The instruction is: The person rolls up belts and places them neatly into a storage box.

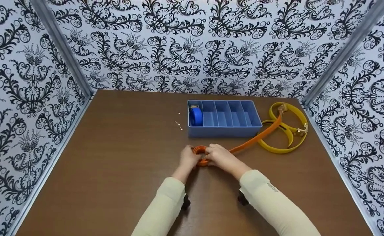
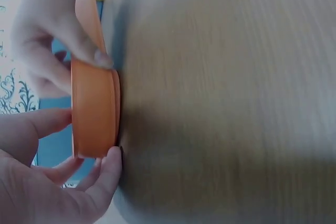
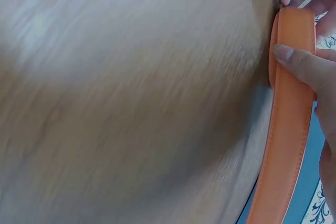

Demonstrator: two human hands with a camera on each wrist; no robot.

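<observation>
An orange belt (image 1: 257, 137) is partly wound into a coil, which stands on its edge on the table. My left hand (image 1: 188, 156) holds the coil's left side, its fingers bent round the outer turn in the left wrist view. From the right, my right hand (image 1: 221, 157) pinches the strap where it meets the coil, thumb flat on the stitched orange leather (image 3: 294, 103). The loose length runs off to the right and crosses over a yellow belt (image 1: 279, 151). Its far end lies at the yellow belt's upper loop.
A blue tray (image 1: 224, 132) with several compartments stands beyond my hands. A coiled blue belt (image 1: 196, 116) with a gold buckle sits in its leftmost compartment. Small pale specks (image 1: 179, 124) dot the brown table (image 1: 129, 137) left of the tray. Patterned walls (image 1: 192, 49) enclose the table.
</observation>
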